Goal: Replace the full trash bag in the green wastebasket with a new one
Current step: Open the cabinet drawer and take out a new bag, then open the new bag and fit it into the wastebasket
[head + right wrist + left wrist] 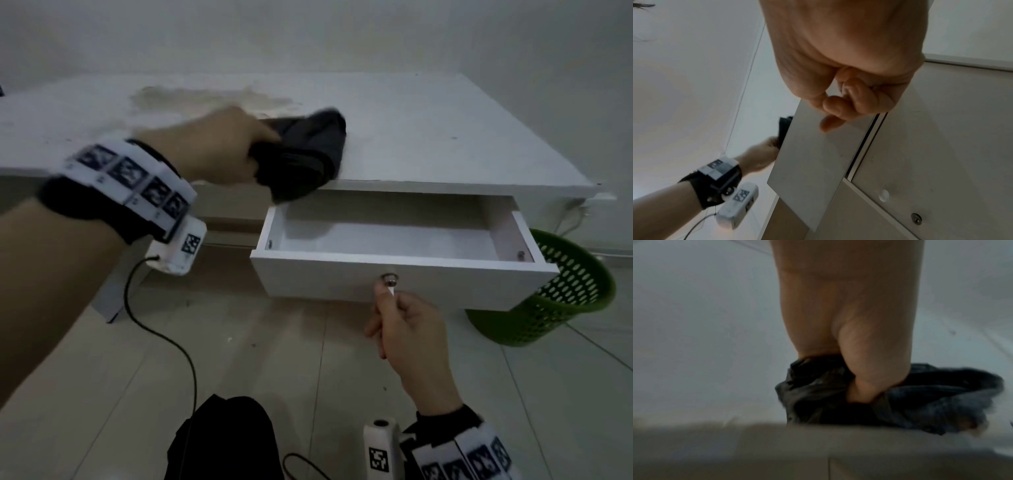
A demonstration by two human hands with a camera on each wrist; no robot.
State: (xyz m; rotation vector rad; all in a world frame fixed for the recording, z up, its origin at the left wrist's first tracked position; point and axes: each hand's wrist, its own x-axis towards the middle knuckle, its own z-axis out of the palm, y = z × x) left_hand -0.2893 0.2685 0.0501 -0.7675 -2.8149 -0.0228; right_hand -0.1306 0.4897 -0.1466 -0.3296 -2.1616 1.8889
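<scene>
1. Black crumpled plastic trash bag [301, 157] is bunched in my left hand [219, 150], fingers curled round it, above the front edge of the white desk top [428, 130]. The left wrist view shows the same grip, bag [920, 395] gathered under the hand [849, 321].
2. My right hand [407, 329] pinches the small metal knob [389, 278] on the front of the white drawer [394, 284]; thumb and forefinger are closed on it, the other fingers curled.
3. Drawer stands pulled out from under the desk top; its inside shows bare white.
4. Green perforated plastic wastebasket [561, 291] stands on the pale tiled floor [274, 349], right of the drawer, partly hidden behind its corner. I see no liner over the visible rim.
5. Another black bundle [226, 442] lies on the floor near the bottom edge of the head view; I cannot tell what it is.
6. Right wrist view: the hand [849, 65] is closed against the drawer front [818, 162], knob hidden.
</scene>
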